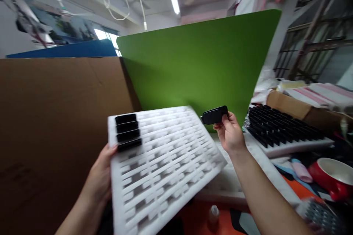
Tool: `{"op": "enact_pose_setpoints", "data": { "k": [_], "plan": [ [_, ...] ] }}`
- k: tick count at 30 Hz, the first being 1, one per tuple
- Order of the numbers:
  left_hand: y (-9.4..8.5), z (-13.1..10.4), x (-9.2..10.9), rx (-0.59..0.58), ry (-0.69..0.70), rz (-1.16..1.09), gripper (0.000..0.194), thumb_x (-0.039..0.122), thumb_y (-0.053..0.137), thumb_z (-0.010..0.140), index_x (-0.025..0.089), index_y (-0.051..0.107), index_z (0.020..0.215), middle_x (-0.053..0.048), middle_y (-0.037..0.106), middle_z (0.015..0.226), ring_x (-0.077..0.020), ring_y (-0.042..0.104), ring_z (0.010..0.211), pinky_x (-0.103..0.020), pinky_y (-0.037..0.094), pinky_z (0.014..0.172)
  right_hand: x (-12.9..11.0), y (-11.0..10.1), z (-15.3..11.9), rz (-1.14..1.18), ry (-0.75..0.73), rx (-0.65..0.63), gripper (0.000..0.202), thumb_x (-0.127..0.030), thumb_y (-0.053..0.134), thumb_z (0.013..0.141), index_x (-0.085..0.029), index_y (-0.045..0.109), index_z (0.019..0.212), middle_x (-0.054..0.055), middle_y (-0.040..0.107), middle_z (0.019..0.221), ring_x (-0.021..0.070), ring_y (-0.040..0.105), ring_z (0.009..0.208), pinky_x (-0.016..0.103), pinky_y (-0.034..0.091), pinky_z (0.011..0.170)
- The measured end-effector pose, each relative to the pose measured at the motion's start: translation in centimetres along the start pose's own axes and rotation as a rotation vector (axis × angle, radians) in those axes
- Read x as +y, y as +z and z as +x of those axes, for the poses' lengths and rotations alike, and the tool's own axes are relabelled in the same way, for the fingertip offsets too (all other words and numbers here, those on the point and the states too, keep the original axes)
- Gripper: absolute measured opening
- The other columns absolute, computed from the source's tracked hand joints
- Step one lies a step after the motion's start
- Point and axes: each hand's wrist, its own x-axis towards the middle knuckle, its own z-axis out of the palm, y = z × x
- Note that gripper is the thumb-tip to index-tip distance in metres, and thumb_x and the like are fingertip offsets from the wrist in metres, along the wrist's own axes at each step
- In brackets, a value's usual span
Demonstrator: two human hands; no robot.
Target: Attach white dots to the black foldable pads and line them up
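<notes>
Transfer, seemingly | mid-right: our right hand (233,134) pinches flat black oblong piece (212,116) | lower left: left hand (97,174) grips slotted white foam tray (118,191), underside fingers hidden | next likely needs steadiness

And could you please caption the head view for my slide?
Left hand holds a white foam tray; right hand, a black piece.

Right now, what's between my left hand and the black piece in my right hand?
In the head view, the white slotted tray lies between your left hand and that black piece.
</notes>
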Motion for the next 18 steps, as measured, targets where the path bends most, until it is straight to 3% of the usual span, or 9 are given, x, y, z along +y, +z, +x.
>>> {"op": "enact_pose_setpoints", "data": {
  "k": [2,4,7,11,18],
  "plan": [
    [0.4,0.4,-1.1,-0.087,-0.006,-0.06,0.046,0.029,0.06,0.074,0.019,0.05,0.118,-0.005,0.061,0.107,-0.0245,0.061,0.087,-0.034,0.051,0.072,-2.5,2.7,-3.1,0.049,-0.148,-0.276,0.017,-0.037,0.054,0.082,-0.027,0.05,0.095,-0.003,0.055,0.077,0.0083,0.053,0.056,0.023,0.047,0.054],
    [1.0,0.6,-1.9,-0.137,0.007,-0.084,0.053,0.029,0.062,0.073,0.023,0.045,0.123,-0.004,0.06,0.111,-0.023,0.062,0.088,-0.032,0.051,0.073,-4.1,5.3,-6.4,-0.078,-0.283,-0.552,0.013,-0.026,0.049,0.086,-0.026,0.053,0.098,0.0,0.058,0.082,0.0119,0.056,0.067,0.028,0.049,0.064],
    [1.6,0.4,-2.3,-0.151,0.036,-0.075,0.056,0.03,0.062,0.073,0.025,0.042,0.126,-0.004,0.061,0.111,-0.023,0.061,0.09,-0.033,0.049,0.077,-4.2,8.0,-9.7,-0.272,-0.51,-0.769,0.019,-0.017,0.045,0.087,-0.023,0.054,0.102,0.003,0.06,0.091,0.0152,0.057,0.084,0.03,0.047,0.076],
    [1.7,0.0,-2.1,-0.156,0.052,-0.056,0.056,0.031,0.062,0.074,0.024,0.043,0.126,-0.005,0.06,0.11,-0.0241,0.059,0.095,-0.033,0.047,0.081,-1.9,9.3,-10.0,-0.425,-0.576,-0.815,0.019,-0.016,0.043,0.087,-0.02,0.053,0.102,0.004,0.061,0.09,0.0145,0.056,0.082,0.028,0.045,0.076],
    [1.4,-0.1,-3.1,-0.123,0.069,-0.041,0.054,0.033,0.063,0.072,0.025,0.047,0.123,-0.003,0.061,0.106,-0.0216,0.06,0.089,-0.03,0.048,0.077,0.6,10.4,-11.2,-0.668,-0.633,-0.751,0.017,-0.02,0.044,0.087,-0.021,0.059,0.095,0.006,0.059,0.09,0.0184,0.047,0.085,0.033,0.042,0.079]
  ]
}}
